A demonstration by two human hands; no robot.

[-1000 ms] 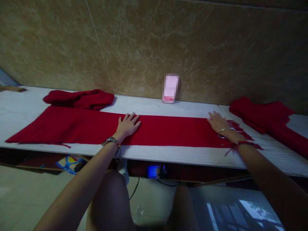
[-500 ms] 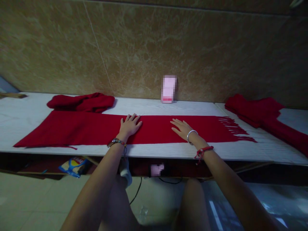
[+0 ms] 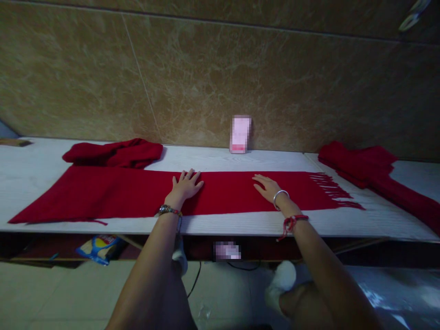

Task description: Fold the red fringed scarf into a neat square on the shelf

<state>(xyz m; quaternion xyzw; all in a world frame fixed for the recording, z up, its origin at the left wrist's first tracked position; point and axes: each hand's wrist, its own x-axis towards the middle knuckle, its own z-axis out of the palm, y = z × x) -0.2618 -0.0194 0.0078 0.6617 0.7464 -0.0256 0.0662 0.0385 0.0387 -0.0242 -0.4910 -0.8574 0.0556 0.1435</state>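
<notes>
A long red scarf [image 3: 223, 193] lies flat across the white tabletop [image 3: 220, 224], its fringe spread at the right end. Its left end widens to a slanted corner near the front edge. My left hand [image 3: 185, 187] rests palm down on the scarf, left of its middle, with the fingers spread. Farther right, my right hand [image 3: 268, 189] lies on the same cloth, fingers extended and pointing left. Neither hand grips anything. Bunched red cloth [image 3: 115, 153] sits behind the scarf's left part.
More red cloth [image 3: 364, 167] is heaped at the right, trailing to the front edge. A blurred pink object [image 3: 240, 134] leans on the tiled wall [image 3: 206, 82]. Below the tabletop, a shelf holds a blue-and-yellow packet [image 3: 100, 248]; a black cable [image 3: 195, 280] hangs down.
My right hand has slid slightly right along the scarf, while my left hand stays at about the same spot. The head view has shifted, and a white shoe now shows below my right arm.
</notes>
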